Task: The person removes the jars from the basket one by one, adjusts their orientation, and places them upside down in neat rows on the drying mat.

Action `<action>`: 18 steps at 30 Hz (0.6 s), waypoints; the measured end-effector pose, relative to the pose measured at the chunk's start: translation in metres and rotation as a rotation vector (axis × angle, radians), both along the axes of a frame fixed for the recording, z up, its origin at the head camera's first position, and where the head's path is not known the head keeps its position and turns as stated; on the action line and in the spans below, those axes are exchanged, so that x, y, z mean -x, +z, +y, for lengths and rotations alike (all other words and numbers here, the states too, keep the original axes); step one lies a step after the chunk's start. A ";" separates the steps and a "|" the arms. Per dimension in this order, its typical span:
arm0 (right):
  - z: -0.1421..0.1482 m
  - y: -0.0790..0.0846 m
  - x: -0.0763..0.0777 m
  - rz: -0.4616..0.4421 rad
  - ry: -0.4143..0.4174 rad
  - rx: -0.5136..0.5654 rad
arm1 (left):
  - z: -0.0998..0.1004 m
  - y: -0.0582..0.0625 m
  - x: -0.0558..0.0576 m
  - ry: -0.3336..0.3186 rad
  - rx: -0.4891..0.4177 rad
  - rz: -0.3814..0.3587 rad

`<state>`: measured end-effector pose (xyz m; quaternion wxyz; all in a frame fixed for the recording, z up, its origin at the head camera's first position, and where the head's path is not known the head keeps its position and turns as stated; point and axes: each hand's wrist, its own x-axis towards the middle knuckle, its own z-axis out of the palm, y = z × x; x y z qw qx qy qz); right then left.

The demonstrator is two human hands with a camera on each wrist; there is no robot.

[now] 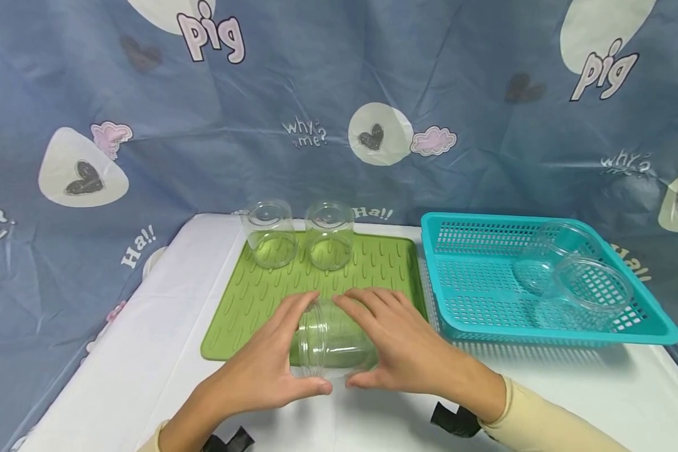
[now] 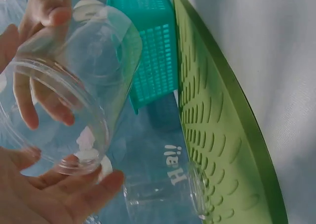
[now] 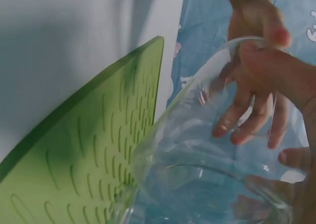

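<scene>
A clear jar (image 1: 341, 342) lies on its side in the air between my two hands, above the front of the green ridged mat (image 1: 373, 276). Its threaded rim faces left and its base faces right. My left hand (image 1: 265, 364) grips it at the rim, thumb below and fingers over the top. Around the base end curls my right hand (image 1: 407, 348). In the left wrist view the jar's open mouth (image 2: 54, 112) shows close to the left fingertips. Through the jar wall (image 3: 197, 130), the right wrist view shows the left hand's spread fingers (image 3: 242, 110).
Two more clear jars, a left one (image 1: 271, 235) and a right one (image 1: 329, 235), stand upside down on the mat's back edge. A turquoise basket (image 1: 542, 336) to the right holds two clear jars (image 1: 593, 292). Behind hangs a blue printed cloth (image 1: 328, 75); white cloth (image 1: 147, 351) covers the table.
</scene>
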<state>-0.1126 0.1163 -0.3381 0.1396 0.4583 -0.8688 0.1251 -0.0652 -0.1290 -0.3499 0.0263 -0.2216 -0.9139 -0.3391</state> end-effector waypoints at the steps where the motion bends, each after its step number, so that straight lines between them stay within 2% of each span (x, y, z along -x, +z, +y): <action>1: -0.001 0.000 0.001 -0.003 -0.001 0.006 | 0.000 0.000 0.001 -0.004 -0.022 -0.003; 5: -0.003 0.001 0.003 -0.047 -0.008 0.019 | -0.004 0.001 0.005 -0.013 -0.110 -0.008; 10: -0.002 0.005 0.005 -0.164 0.012 0.068 | -0.013 -0.001 0.013 -0.045 -0.194 -0.032; 14: 0.002 0.008 0.007 -0.237 0.076 0.223 | -0.024 -0.003 0.019 -0.083 -0.325 -0.041; 18: 0.001 0.005 0.010 -0.179 0.195 0.389 | -0.031 -0.002 0.023 -0.172 -0.505 -0.081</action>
